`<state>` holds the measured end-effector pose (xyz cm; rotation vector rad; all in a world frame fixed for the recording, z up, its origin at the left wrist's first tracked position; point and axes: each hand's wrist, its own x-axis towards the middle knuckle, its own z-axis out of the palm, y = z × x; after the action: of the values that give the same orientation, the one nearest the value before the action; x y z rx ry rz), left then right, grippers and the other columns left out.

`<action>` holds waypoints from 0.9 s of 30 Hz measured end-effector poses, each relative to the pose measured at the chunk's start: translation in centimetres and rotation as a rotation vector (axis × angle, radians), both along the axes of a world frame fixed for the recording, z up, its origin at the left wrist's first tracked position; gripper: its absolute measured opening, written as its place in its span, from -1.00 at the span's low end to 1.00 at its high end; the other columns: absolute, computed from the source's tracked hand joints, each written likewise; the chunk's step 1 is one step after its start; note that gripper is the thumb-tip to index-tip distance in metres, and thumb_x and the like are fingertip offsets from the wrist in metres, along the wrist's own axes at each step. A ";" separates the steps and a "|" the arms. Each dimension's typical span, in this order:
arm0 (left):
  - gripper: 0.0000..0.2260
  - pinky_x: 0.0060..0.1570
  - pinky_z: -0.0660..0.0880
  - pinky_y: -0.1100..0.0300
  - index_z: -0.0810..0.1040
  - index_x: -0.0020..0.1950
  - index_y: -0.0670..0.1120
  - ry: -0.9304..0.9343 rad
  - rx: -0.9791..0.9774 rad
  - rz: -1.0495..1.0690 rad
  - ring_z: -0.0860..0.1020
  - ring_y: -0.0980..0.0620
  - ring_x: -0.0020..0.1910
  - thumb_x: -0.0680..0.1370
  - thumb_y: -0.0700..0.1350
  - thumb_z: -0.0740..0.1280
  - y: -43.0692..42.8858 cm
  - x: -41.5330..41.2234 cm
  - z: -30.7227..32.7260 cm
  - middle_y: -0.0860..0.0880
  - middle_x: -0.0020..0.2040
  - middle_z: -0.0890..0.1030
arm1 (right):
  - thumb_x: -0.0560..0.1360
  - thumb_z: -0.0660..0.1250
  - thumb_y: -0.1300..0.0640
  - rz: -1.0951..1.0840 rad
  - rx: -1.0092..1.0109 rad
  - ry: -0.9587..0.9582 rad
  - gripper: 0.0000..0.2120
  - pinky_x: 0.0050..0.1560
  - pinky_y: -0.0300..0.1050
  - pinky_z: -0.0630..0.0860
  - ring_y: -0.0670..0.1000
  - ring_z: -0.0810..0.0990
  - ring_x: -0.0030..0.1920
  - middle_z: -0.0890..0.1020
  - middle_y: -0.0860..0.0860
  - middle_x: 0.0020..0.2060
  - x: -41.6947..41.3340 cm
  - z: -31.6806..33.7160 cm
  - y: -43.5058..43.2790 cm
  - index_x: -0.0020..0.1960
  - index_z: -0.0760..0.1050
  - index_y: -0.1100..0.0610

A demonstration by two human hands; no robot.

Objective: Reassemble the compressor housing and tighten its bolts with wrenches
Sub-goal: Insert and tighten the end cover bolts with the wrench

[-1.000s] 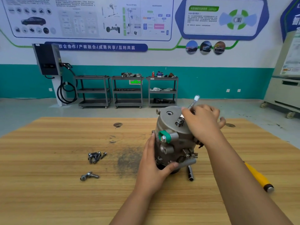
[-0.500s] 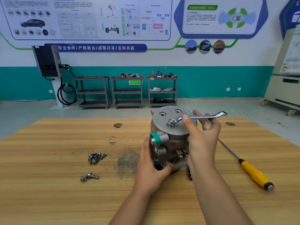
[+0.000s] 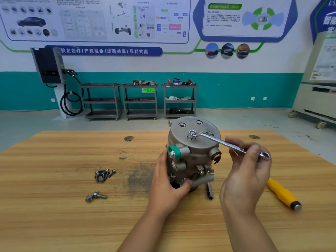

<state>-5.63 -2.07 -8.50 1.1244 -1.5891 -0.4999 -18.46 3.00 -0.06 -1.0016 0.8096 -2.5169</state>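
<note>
A grey metal compressor housing [image 3: 192, 151] with a green cap stands upright on the wooden table [image 3: 63, 206]. A bolt [image 3: 191, 135] sticks up from its flat top face. The ring end of a silver wrench [image 3: 216, 140] sits on that bolt, and the handle slants down to the right. My right hand [image 3: 247, 171] grips the wrench near its free end. My left hand [image 3: 167, 184] holds the lower left side of the housing, thumb curled under its front.
A pile of several loose bolts [image 3: 103, 174] and a separate pair of bolts [image 3: 95, 195] lie left of the housing. A socket bit [image 3: 209, 192] lies by its base. A yellow-handled screwdriver [image 3: 283, 194] rests at the right. Shelving carts stand by the far wall.
My right hand has swung the wrench handle clockwise around the bolt, from pointing away, to the right, now toward me on the right. My left hand has turned the housing a little.
</note>
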 end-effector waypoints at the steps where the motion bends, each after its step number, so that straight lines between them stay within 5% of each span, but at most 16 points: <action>1: -0.15 0.29 0.31 0.21 0.11 0.46 0.18 -0.001 -0.004 0.002 0.29 0.20 0.36 0.24 0.21 0.41 0.0 0.0 0.0 0.16 0.38 0.31 | 0.59 0.09 0.06 -0.006 -0.017 0.030 -0.77 0.17 0.02 0.47 0.10 0.61 0.03 0.67 -0.03 -0.15 0.1 -0.3 0.3 -0.14 0.45 -0.16; 7: -0.19 0.28 0.36 0.17 0.21 0.44 0.07 0.030 -0.015 -0.001 0.35 0.19 0.32 0.24 0.17 0.41 0.0 0.0 0.1 0.10 0.33 0.38 | 0.62 0.11 0.02 -0.015 -0.207 0.354 -0.86 0.21 -0.04 0.46 0.14 0.57 0.16 0.63 0.01 0.07 1.4 -2.5 1.7 0.06 0.45 -0.06; 10: -0.20 0.27 0.39 0.07 0.23 0.43 0.05 0.037 -0.021 -0.012 0.38 0.15 0.31 0.25 0.15 0.43 0.0 0.1 0.0 0.08 0.31 0.41 | 0.63 0.06 -0.05 -0.142 -0.189 0.684 -0.69 0.23 0.03 0.40 0.12 0.50 0.24 0.56 0.04 0.18 1.7 -3.6 1.8 0.18 0.46 0.09; 14: -0.27 0.28 0.38 0.15 0.28 0.41 0.02 0.023 0.017 -0.042 0.41 0.15 0.29 0.35 0.37 0.25 0.0 -0.2 0.3 0.11 0.30 0.41 | 0.64 0.05 -0.04 -0.343 -0.217 0.996 -0.65 0.22 0.00 0.35 0.04 0.47 0.25 0.57 0.02 0.19 2.3 -2.8 1.5 0.22 0.47 0.12; 17: -0.30 0.21 0.38 0.29 0.32 0.38 0.02 -0.115 0.013 -0.058 0.41 0.12 0.30 0.35 0.37 0.06 -0.1 -0.3 0.1 0.15 0.25 0.45 | 0.60 0.14 -0.03 -0.347 -0.224 1.079 -0.69 0.15 0.03 0.35 0.01 0.47 0.16 0.61 -0.02 0.11 3.3 -1.1 0.8 0.17 0.58 0.07; 20: -0.41 0.07 0.40 0.39 0.28 0.33 0.21 0.036 -0.027 -0.026 0.46 0.17 0.22 0.31 0.16 0.33 0.3 -0.1 0.5 0.22 0.22 0.45 | 0.53 0.24 0.04 -0.392 -0.176 1.197 -0.74 0.15 0.03 0.28 0.01 0.45 0.13 0.67 -0.04 0.02 3.3 1.0 -0.4 0.06 0.65 0.11; 24: -0.27 0.15 0.48 0.00 0.25 0.39 0.05 0.035 -0.040 -0.046 0.45 0.09 0.21 0.29 0.04 0.47 0.1 0.1 0.3 0.05 0.23 0.43 | 0.44 0.31 -0.06 -0.383 -0.019 1.306 -0.76 0.13 -0.04 0.14 0.03 0.45 0.12 0.68 -0.09 -0.11 2.6 4.1 -1.7 -0.08 0.68 0.03; 27: -0.23 0.21 0.44 0.01 0.22 0.43 0.04 0.025 -0.012 -0.036 0.40 0.09 0.26 0.27 0.11 0.42 0.2 0.2 0.2 0.03 0.28 0.39 | 0.41 0.36 -0.12 -0.391 0.172 1.342 -0.77 0.08 -0.08 0.09 0.08 0.47 0.12 0.67 -0.12 -0.11 2.7 5.9 -2.5 -0.14 0.68 0.01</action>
<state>-5.39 -1.91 -8.30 1.0782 -1.5906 -0.5259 -15.81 0.48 5.83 -2.6679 1.5899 -1.6468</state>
